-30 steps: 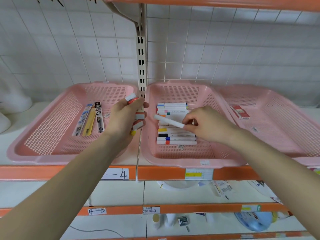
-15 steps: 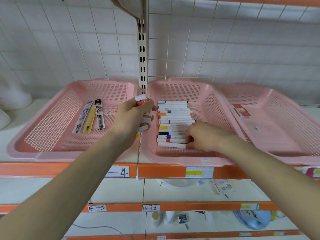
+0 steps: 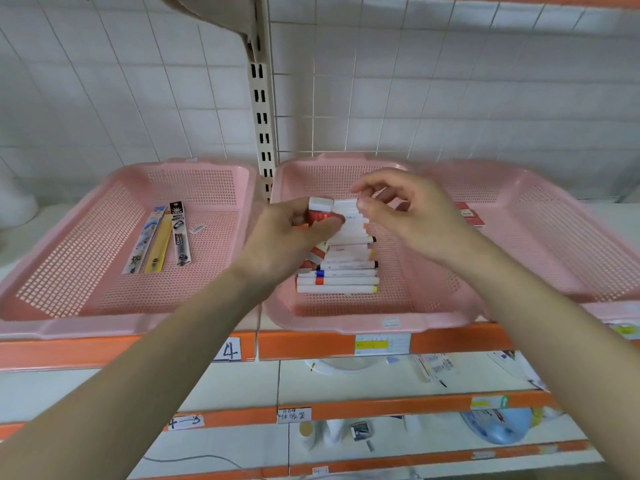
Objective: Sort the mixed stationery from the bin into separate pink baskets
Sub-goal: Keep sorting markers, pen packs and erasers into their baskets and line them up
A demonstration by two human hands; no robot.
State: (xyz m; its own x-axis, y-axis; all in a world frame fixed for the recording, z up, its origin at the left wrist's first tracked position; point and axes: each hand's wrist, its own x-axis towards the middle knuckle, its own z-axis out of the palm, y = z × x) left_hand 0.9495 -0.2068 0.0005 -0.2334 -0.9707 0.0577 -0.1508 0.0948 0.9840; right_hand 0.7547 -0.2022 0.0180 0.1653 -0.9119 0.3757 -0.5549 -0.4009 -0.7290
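Three pink baskets stand side by side on the shelf. The middle basket (image 3: 346,327) holds a neat row of white markers (image 3: 337,282) with coloured caps. Above that row my left hand (image 3: 287,240) grips a bunch of markers (image 3: 320,206), their capped ends sticking up. My right hand (image 3: 412,216) is just right of the bunch, with thumb and forefinger pinching the end of one white marker (image 3: 346,204) in it. The left basket (image 3: 104,323) contains three long refill packs (image 3: 159,240). A red box (image 3: 469,214) lies in the right basket (image 3: 554,244).
An orange shelf edge (image 3: 311,344) with price labels runs under the baskets. A white slotted upright (image 3: 263,116) rises between the left and middle baskets against the tiled wall. Lower shelves carry small bottles and a blue container (image 3: 498,426).
My right hand left the marker row at the basket's front and rose to the bunch. My left hand moved right, over the middle basket.
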